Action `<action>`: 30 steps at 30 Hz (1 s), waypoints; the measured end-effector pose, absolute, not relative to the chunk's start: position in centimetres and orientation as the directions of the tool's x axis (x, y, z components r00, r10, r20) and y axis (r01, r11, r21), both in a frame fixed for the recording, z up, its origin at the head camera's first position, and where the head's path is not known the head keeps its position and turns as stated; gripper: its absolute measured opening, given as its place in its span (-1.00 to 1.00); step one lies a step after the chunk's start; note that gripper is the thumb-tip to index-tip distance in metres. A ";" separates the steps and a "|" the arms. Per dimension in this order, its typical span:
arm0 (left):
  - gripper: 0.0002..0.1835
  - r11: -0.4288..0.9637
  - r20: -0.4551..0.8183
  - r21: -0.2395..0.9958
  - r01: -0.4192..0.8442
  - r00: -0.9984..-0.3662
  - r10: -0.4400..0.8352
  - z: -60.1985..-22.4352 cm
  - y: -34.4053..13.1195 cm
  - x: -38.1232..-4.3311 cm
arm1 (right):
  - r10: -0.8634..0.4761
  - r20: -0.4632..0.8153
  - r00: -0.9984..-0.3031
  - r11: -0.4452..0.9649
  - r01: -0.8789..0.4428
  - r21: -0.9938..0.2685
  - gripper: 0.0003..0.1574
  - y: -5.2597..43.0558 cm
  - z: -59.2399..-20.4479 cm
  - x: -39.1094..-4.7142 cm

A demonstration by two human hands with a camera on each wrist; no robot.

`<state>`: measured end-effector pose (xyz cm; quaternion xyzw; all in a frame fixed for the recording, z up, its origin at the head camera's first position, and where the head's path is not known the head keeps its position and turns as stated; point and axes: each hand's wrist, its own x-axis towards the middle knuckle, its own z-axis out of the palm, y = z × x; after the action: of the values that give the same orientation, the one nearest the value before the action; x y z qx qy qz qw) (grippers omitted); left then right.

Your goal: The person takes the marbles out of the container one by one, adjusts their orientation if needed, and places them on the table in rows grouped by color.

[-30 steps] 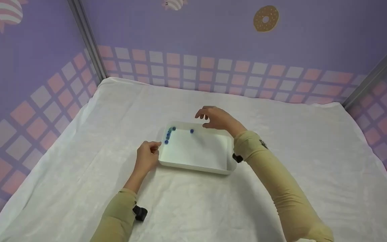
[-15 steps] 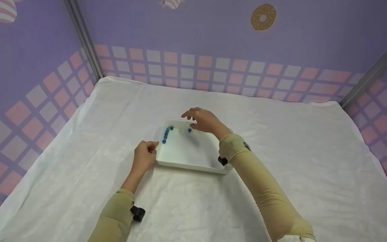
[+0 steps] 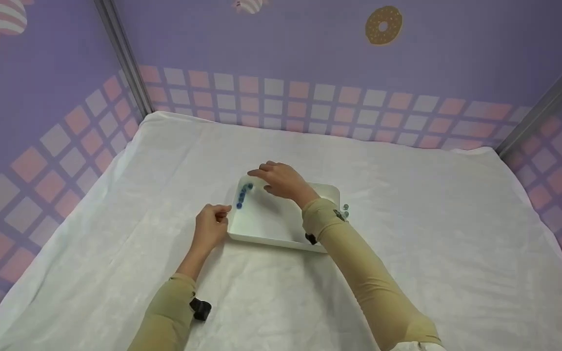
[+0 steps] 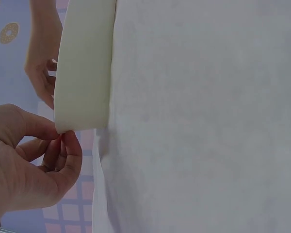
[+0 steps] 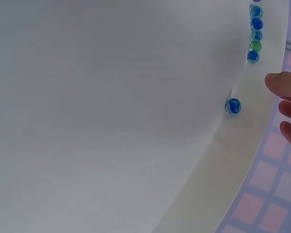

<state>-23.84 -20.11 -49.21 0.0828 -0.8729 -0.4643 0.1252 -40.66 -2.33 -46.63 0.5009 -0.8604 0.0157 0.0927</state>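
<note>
A shallow white tray lies on the cloth. My left hand pinches its left edge between thumb and fingers; the left wrist view shows the grip at the tray's end. A row of mostly blue glass marbles lines the left wall, up to the back corner. One green marble shows among them in the right wrist view. A lone blue marble lies apart along the wall, hidden in the head view. My right hand hovers over the back edge, fingers loosely bent, with nothing visible in them.
Two pale glass marbles lie on the cloth just outside the tray's right side, beside my right sleeve. White cloth spreads around the tray. A purple wall with pink and white squares closes off the back and sides.
My right hand has moved left along the tray's back edge, now covering the lone marble in the head view. The pale marbles at right have come into sight. My left hand keeps its grip.
</note>
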 end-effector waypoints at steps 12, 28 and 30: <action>-0.66 0.552 0.141 0.833 -0.032 -0.953 -0.268 -49.2 -20.2 -23.9 | -0.896 0.082 -0.436 0.444 -0.876 0.186 -0.42 -4.0 -47.2 -40.4; -0.67 0.555 0.158 0.831 -0.021 -0.949 -0.272 -49.4 -20.2 -23.8 | -0.857 -0.054 -0.513 0.481 -0.832 0.276 -0.56 -6.2 -47.0 -39.6; -0.67 0.559 0.169 0.829 -0.010 -0.949 -0.268 -49.4 -20.2 -23.8 | -0.850 -0.053 -0.523 0.492 -0.827 0.274 -0.57 -6.3 -47.1 -39.5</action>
<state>-23.76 -20.19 -49.44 0.0796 -0.8720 -0.4626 0.1391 -39.54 -6.26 -47.13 0.4861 -0.8624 -0.1338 0.0446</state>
